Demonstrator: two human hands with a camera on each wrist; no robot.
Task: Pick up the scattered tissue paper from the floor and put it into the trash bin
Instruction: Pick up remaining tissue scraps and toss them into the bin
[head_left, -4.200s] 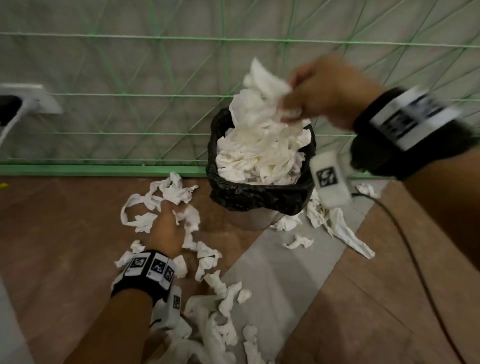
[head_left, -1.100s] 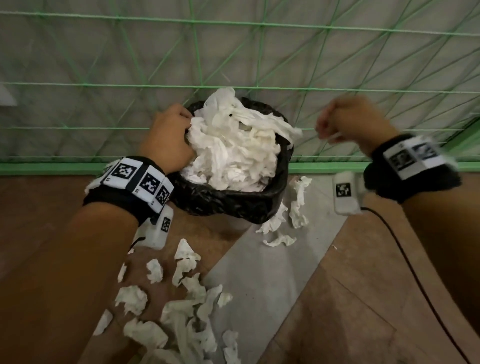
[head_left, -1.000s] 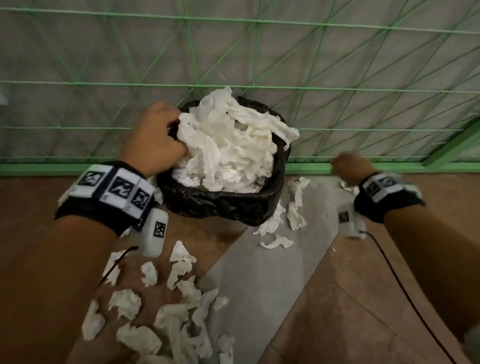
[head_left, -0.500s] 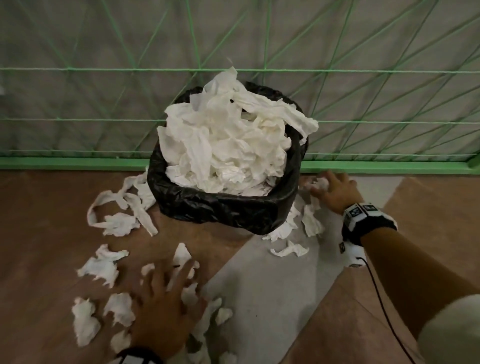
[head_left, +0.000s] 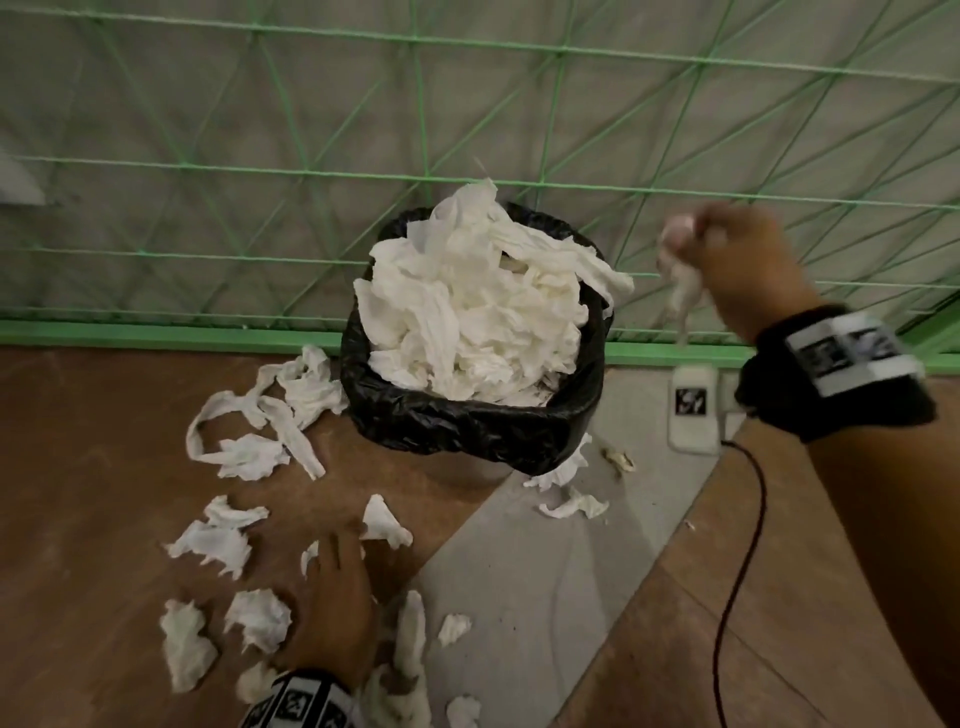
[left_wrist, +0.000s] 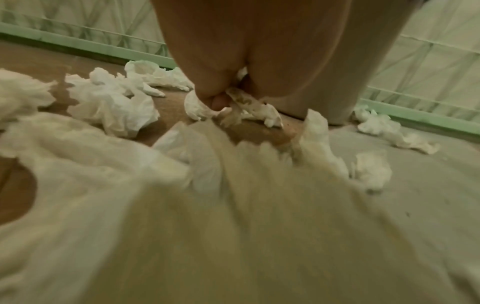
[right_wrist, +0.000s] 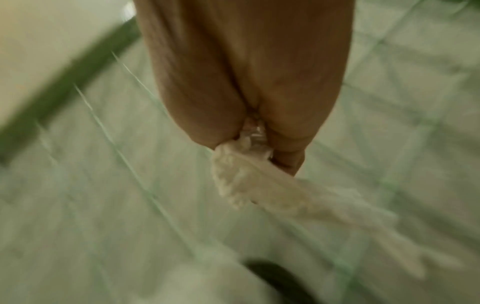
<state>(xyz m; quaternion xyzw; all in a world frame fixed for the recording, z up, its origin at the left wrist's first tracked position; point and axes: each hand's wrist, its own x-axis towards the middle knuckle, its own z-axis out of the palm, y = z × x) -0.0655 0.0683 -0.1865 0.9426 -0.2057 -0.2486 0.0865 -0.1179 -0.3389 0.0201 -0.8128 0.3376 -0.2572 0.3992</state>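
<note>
A wad of tissue (head_left: 680, 291) is gripped in the right hand (head_left: 737, 275), raised beside the heaped trash bin (head_left: 467, 421) at the floor's far edge; dropping it on the pile comes next. More tissue scraps (head_left: 208, 545) are being pinched from the floor (head_left: 519, 597) under the left hand (head_left: 337, 608), whose fingers curl round a piece

Heaped tissue (head_left: 470, 306) apparently blocks the bin (head_left: 467, 423) mouth.

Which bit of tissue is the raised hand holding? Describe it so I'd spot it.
Find the black-lined trash bin heaped with tissue by the green fence. Just right of its rim, the right hand grips a crumpled white tissue. It alone dangles in mid-air; all others lie on the floor or in the bin.
</note>
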